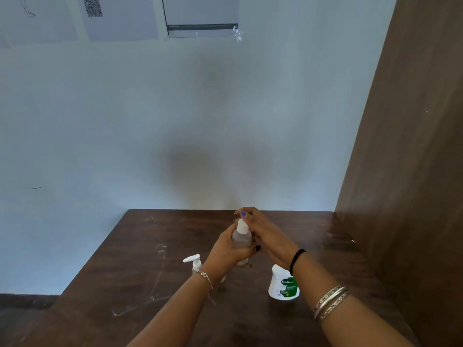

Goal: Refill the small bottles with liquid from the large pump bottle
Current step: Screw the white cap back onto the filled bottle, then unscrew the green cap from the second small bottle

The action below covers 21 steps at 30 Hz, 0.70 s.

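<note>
Head view: left hand (226,249) grips small bottle (241,237), right hand (260,229) at cap

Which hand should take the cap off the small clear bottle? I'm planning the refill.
The right hand: its fingers already reach over the white cap, while the left hand grips the small clear bottle around its body, steadying it upright above the table.

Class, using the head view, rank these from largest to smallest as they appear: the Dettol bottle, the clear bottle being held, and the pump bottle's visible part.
1. Clear bottle, though partly covered by the left hand.
2. Dettol bottle, close in size; its top is hidden, so the order is unsure.
3. Pump bottle, mostly hidden behind the wrist.
</note>
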Motion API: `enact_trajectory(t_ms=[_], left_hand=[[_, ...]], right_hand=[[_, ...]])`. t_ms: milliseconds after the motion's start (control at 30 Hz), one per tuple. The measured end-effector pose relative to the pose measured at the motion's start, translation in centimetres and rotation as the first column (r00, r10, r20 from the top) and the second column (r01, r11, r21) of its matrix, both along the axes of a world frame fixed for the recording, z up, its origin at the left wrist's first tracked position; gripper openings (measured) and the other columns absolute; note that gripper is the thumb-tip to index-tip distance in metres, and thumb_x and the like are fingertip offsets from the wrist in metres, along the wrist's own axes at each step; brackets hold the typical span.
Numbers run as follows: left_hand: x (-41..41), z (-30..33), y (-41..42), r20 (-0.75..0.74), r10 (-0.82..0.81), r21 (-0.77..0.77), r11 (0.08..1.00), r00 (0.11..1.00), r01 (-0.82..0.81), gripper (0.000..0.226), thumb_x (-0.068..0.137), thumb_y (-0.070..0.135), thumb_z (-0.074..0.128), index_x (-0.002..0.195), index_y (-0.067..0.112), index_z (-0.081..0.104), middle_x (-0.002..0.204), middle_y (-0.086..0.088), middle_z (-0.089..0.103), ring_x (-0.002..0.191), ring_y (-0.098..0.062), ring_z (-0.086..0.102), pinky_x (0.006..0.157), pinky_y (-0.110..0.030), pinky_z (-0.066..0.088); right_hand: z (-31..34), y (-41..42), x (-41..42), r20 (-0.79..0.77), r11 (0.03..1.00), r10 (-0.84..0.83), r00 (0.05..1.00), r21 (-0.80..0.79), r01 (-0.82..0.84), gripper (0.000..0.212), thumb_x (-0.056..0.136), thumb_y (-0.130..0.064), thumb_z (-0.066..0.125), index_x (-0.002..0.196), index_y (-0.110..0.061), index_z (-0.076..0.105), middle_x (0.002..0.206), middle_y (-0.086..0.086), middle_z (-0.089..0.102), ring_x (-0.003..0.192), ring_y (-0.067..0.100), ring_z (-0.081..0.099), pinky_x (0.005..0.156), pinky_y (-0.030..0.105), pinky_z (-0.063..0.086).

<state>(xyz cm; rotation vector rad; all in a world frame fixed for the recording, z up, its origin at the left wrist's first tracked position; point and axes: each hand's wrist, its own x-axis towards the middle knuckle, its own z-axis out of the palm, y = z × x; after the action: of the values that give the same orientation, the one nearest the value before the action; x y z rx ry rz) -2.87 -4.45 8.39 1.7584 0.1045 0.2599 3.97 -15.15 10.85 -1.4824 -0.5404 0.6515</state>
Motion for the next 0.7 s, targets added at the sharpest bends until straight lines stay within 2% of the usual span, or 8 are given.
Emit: enact_trajectory(t_ms=[67, 133, 200, 267, 367, 533, 600, 700], left_hand=[[-0.1, -0.4, 0.4, -0.051, -0.001, 0.005, 1.000, 0.999, 0.001, 0.036, 0.075, 0.009, 0.070, 0.101, 0.029, 0.054, 0.093, 0.004, 0.064, 0.083, -0.015, 0.063, 0.060, -0.018, 0.054], [0.0, -0.8, 0.7, -0.097, 0.034, 0.051, 0.998, 0.995, -0.029, 0.041, 0.074, 0.011, 0.071, 0.107, 0.026, 0.052, 0.098, 0.000, 0.062, 0.087, -0.017, 0.061, 0.066, -0.024, 0.056], [0.2, -1.2, 1.0, -0.119, 0.084, 0.098, 0.993, 0.989, -0.072, 0.044, 0.073, 0.011, 0.072, 0.110, 0.023, 0.052, 0.092, 0.007, 0.060, 0.084, -0.011, 0.059, 0.072, -0.025, 0.055], [0.3, -1.5, 1.0, -0.120, 0.108, 0.145, 0.985, 0.987, -0.090, 0.041, 0.073, 0.011, 0.072, 0.105, 0.023, 0.050, 0.089, 0.011, 0.057, 0.081, -0.005, 0.056, 0.070, -0.016, 0.049], [0.6, -2.2, 1.4, -0.121, 0.119, 0.189, 0.977, 0.986, -0.094, 0.044, 0.071, 0.014, 0.074, 0.104, 0.026, 0.048, 0.095, 0.010, 0.057, 0.084, -0.003, 0.055, 0.063, -0.009, 0.044], [0.4, -3.9, 3.8, -0.069, 0.178, 0.457, 0.880, 0.982, -0.127, 0.067, 0.066, 0.021, 0.079, 0.123, 0.022, 0.044, 0.113, 0.009, 0.045, 0.101, -0.010, 0.054, 0.083, -0.019, 0.046], [0.1, -4.2, 4.7, -0.061, 0.209, 0.468, 0.870, 0.976, -0.157, 0.060, 0.070, 0.017, 0.077, 0.121, 0.025, 0.047, 0.112, 0.012, 0.046, 0.096, -0.006, 0.054, 0.081, -0.015, 0.046], [-0.4, -4.4, 5.8, -0.053, 0.254, 0.435, 0.877, 0.966, -0.206, 0.033, 0.077, 0.011, 0.069, 0.105, 0.024, 0.057, 0.104, 0.009, 0.058, 0.088, -0.004, 0.058, 0.079, -0.015, 0.049]], right_hand=[[-0.2, 0.0, 0.4, 0.233, 0.998, -0.038, 0.972, -0.039, 0.048, 0.009, 0.090, -0.032, 0.057, 0.098, -0.030, 0.060, 0.101, -0.009, 0.062, 0.101, 0.015, 0.059, 0.083, 0.026, 0.052], [-0.5, -0.2, 0.9, 0.391, 0.992, -0.027, 0.920, -0.104, 0.073, 0.013, 0.084, -0.025, 0.067, 0.088, -0.036, 0.062, 0.098, -0.011, 0.064, 0.100, 0.016, 0.059, 0.088, 0.030, 0.052], [-0.6, -0.2, 1.0, 0.492, 0.973, 0.020, 0.870, -0.209, 0.097, 0.018, 0.079, -0.023, 0.073, 0.089, -0.034, 0.063, 0.096, -0.012, 0.063, 0.099, 0.013, 0.059, 0.088, 0.029, 0.050], [-0.7, 0.1, 1.1, 0.576, 0.947, 0.074, 0.814, -0.297, 0.124, 0.022, 0.078, -0.025, 0.074, 0.098, -0.025, 0.065, 0.095, -0.013, 0.060, 0.093, 0.005, 0.055, 0.082, 0.021, 0.047], [-0.6, 0.7, 1.0, 0.655, 0.914, 0.135, 0.743, -0.372, 0.161, 0.023, 0.079, -0.028, 0.073, 0.099, -0.021, 0.064, 0.090, -0.013, 0.057, 0.079, -0.002, 0.050, 0.068, 0.010, 0.038], [-1.7, 1.6, 2.0, 0.698, 0.853, -0.037, 0.715, -0.351, 0.386, 0.015, 0.078, -0.024, 0.071, 0.091, -0.018, 0.066, 0.089, -0.004, 0.065, 0.078, 0.007, 0.056, 0.066, 0.018, 0.042], [-2.9, 1.7, 2.4, 0.702, 0.786, -0.108, 0.704, -0.374, 0.493, 0.019, 0.079, -0.023, 0.071, 0.094, -0.013, 0.068, 0.093, 0.001, 0.067, 0.081, 0.012, 0.057, 0.066, 0.020, 0.039], [-5.4, 2.1, 2.8, 0.684, 0.715, -0.066, 0.726, -0.475, 0.512, 0.018, 0.078, -0.024, 0.071, 0.092, -0.013, 0.067, 0.097, 0.004, 0.068, 0.090, 0.019, 0.061, 0.066, 0.023, 0.037]])
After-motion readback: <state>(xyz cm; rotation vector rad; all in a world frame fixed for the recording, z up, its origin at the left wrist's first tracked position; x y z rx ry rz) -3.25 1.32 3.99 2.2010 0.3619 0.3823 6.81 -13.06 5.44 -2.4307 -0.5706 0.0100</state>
